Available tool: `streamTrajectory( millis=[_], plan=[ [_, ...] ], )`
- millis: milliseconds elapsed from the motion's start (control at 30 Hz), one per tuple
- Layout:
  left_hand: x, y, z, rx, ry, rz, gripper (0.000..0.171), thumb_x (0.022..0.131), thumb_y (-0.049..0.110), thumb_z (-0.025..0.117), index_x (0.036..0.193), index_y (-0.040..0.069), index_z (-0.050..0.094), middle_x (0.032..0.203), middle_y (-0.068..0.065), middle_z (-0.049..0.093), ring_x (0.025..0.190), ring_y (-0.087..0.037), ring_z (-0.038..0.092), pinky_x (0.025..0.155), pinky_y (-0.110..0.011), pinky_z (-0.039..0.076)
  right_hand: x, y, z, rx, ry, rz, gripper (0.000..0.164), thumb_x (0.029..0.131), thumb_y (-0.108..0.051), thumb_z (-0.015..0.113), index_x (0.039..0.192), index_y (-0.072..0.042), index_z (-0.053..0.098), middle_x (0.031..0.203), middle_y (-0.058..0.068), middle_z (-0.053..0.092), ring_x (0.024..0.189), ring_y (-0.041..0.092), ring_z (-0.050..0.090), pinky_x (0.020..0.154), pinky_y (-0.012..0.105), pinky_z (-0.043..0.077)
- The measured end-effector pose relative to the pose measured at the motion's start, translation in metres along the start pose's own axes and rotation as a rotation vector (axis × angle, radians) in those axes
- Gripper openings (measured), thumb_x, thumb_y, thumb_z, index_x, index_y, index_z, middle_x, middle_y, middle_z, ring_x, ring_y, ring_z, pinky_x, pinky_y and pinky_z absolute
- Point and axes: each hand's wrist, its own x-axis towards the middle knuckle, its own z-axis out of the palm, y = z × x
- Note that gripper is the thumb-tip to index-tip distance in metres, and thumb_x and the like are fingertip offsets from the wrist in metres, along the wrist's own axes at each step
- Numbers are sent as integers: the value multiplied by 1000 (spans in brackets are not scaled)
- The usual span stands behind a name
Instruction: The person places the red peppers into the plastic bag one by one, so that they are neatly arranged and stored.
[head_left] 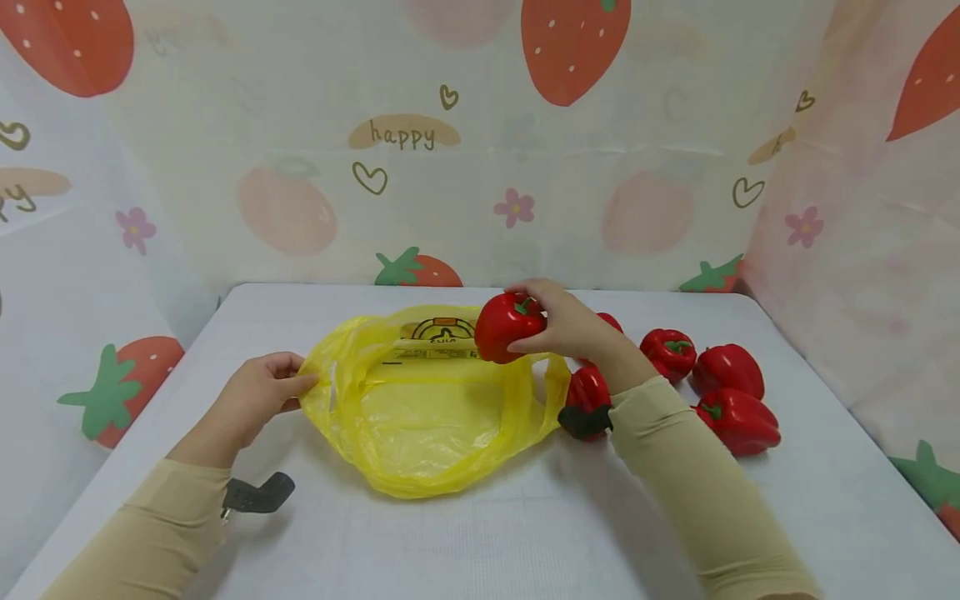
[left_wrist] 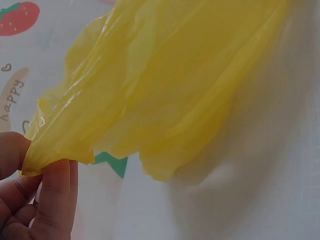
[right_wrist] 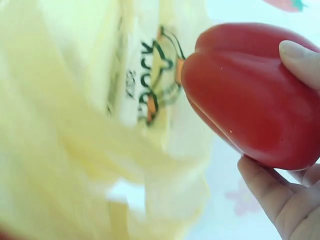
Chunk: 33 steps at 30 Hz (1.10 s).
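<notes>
Several loose peppers (head_left: pixel 730 372), head view: red, grouped on the right part of the counter (head_left: pixel 390 550), some partly hidden by the right hand or its sleeve (head_left: pixel 682 467).
Yellow bag (head_left: pixel 427 483), head view: lies near the middle of the counter, its mouth spread wide, with dark print (head_left: pixel 442 332) along the far side.
Left hand (head_left: pixel 262 387), head view: pinches the bag at its left handle and holds that side outward.
Right hand (head_left: pixel 566 325), head view: grips one held pepper (head_left: pixel 501 332), green stem showing, raised near the bag's far right edge; whether it is directly above the opening is hard to tell.
Right handle (head_left: pixel 557 392), head view: hangs without a hand on it, just beside a loose pepper.
Left pinch, left wrist view: the thumb and fingers close on a corner of yellow plastic, and the rest of the bag runs off in folds; no pepper shows.
Right grip, right wrist view: the thumb lies on one side of the held pepper and the fingers support the other; the bag is blurred behind, and contact between the two cannot be confirmed.
Step in hand: apparently bringing a pepper to the bag's mouth.
Next move: probably calls for lowering the pepper inside the rim and releasing it, while the left pinch holds the thin plastic apart.
</notes>
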Motion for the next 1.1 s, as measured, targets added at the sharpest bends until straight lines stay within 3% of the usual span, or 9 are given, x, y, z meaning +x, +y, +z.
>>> streamTrajectory(
  millis=[600,1100],
  plan=[
    [1,4,-1,-1,-4,-2,41,89,34,58,113,2,53,109,-14,54,90,-23,57,80,-26,52,57,-36,70,-77,-31,-119,70,71,-28,79,128,-16,40,126,0,44,113,17,42,85,31,50],
    [-1,6,-1,-31,-7,-9,42,89,35,57,114,1,53,108,-14,54,87,-20,57,79,-25,52,86,-45,104,-136,-58,-54,71,72,-30,78,131,-18,40,129,0,41,113,17,40,84,31,49]
  ],
)
